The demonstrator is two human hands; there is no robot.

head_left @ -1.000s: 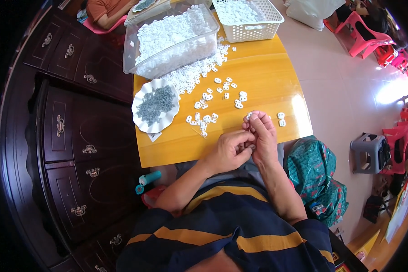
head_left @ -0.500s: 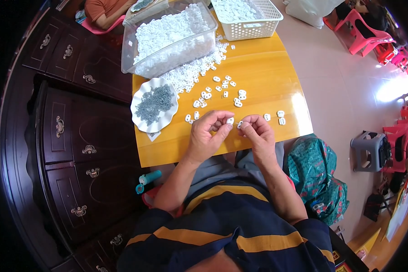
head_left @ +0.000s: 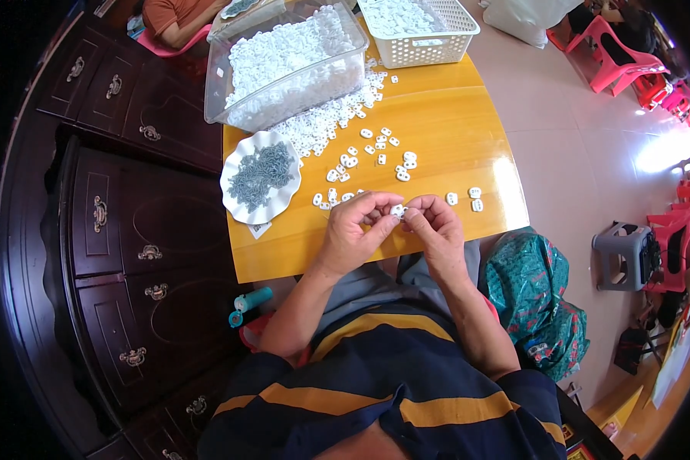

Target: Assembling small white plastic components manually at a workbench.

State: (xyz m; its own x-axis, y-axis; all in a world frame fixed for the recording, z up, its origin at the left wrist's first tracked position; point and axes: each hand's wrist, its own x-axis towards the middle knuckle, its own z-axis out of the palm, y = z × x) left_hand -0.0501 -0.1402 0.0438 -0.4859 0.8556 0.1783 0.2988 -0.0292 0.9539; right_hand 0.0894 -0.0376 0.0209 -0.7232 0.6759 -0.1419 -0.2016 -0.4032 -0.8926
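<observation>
Above the near edge of the yellow wooden table (head_left: 437, 107), my two hands meet fingertip to fingertip. My left hand (head_left: 353, 239) pinches a small white plastic piece (head_left: 397, 209) with dark holes. Against its right side, my right hand (head_left: 440, 234) closes thumb and forefinger on a smaller white part, mostly hidden by the fingers. Several loose white two-holed pieces (head_left: 410, 157) lie beyond my hands, and a few more (head_left: 476, 205) sit to the right. At the left stands a scalloped white plate (head_left: 231, 184) heaped with thin grey screw-like pieces (head_left: 262, 175).
A clear plastic bin (head_left: 299, 90) full of white pieces stands at the back left, with more spilled beside it. Next to it is a white slotted basket (head_left: 429, 52). A dark cabinet (head_left: 161, 222) flanks the left; a green bag (head_left: 529, 284) sits at the right.
My fingertips have come together, bringing the white piece in my left hand against the small part in my right. My left hand has shifted slightly right.
</observation>
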